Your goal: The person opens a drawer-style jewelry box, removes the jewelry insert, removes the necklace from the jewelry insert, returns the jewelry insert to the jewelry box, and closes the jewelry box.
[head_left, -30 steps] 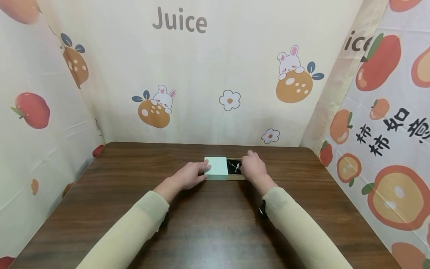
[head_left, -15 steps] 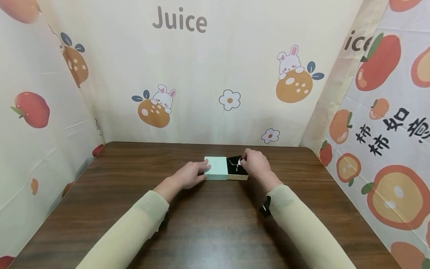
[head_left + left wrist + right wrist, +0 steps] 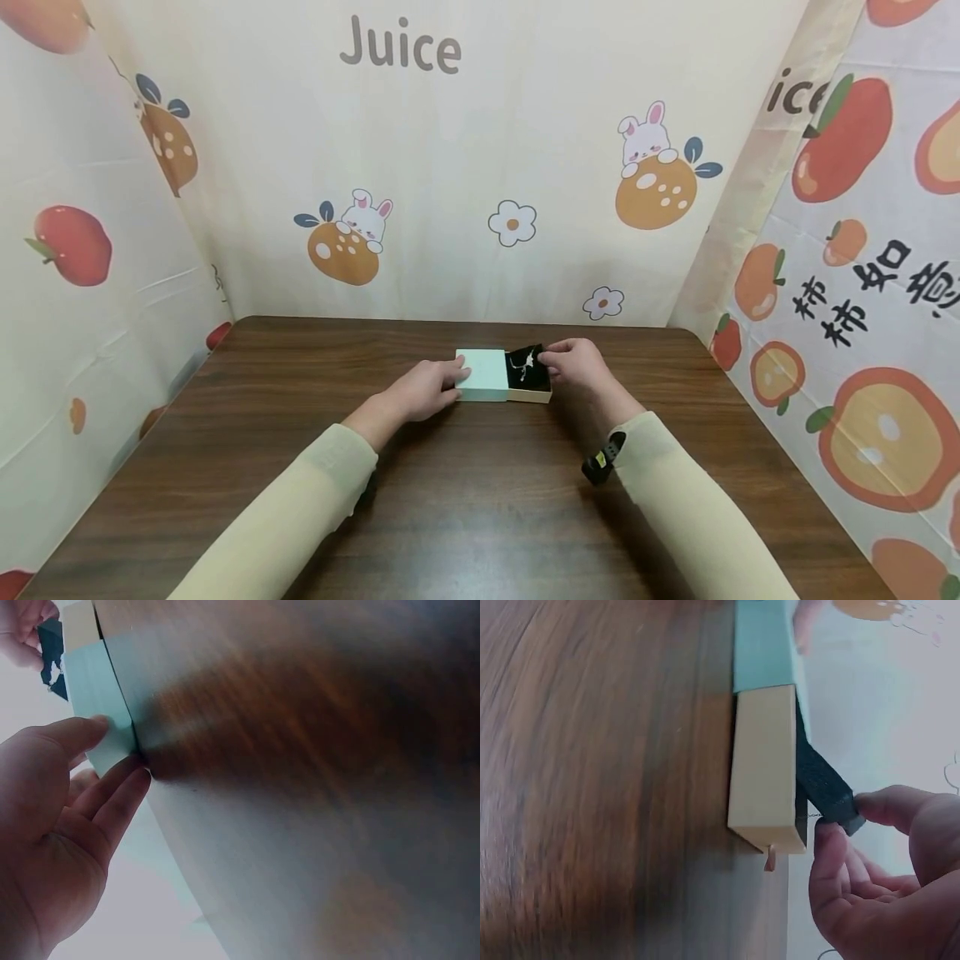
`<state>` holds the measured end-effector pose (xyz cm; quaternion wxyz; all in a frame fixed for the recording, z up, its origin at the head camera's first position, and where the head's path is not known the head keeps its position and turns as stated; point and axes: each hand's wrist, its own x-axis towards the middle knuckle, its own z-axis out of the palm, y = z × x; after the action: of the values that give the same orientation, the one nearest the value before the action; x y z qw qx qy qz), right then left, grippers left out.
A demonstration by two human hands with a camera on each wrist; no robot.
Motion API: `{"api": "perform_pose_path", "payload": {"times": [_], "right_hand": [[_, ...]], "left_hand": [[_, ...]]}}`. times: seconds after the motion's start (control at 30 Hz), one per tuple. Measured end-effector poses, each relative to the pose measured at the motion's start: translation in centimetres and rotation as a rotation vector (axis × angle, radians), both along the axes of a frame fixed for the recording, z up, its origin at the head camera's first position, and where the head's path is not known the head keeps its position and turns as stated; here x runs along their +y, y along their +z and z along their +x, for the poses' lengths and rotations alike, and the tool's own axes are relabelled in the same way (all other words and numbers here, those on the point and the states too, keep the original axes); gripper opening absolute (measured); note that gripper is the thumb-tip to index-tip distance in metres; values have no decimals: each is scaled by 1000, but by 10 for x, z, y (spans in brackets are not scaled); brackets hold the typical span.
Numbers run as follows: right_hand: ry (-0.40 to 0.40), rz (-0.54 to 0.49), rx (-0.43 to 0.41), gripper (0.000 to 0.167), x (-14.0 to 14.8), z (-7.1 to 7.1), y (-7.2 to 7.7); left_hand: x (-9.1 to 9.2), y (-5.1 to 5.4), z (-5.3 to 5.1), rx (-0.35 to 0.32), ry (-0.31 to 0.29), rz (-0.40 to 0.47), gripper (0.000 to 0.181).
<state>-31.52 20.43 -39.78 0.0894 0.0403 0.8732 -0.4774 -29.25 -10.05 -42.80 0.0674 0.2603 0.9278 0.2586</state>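
My right hand (image 3: 581, 367), which covered the end of the cream tray (image 3: 531, 397) a second ago, has moved back to the right and now pinches the edge of the black pad (image 3: 537, 382). That edge lay flat before; now it tilts up out of the tray, seemingly higher than half a second ago. The silver chain (image 3: 527, 364) and my black wristband (image 3: 602, 460) show more fully.

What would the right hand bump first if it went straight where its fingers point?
Probably the black pad, because the right hand pinches its far edge. What lies past it is hard to judge.
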Motion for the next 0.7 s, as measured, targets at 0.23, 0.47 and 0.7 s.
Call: {"api": "perform_pose_path", "payload": {"times": [0.23, 0.47, 0.7], "right_hand": [[55, -6, -75, 32, 4, 1, 0], [12, -5, -36, 35, 9, 2, -3], [-13, -56, 14, 34, 15, 3, -6]], "left_hand": [[0, 0, -1, 1, 0, 0, 53], [0, -2, -2, 9, -3, -2, 53], [0, -2, -1, 0, 4, 10, 53]]}}
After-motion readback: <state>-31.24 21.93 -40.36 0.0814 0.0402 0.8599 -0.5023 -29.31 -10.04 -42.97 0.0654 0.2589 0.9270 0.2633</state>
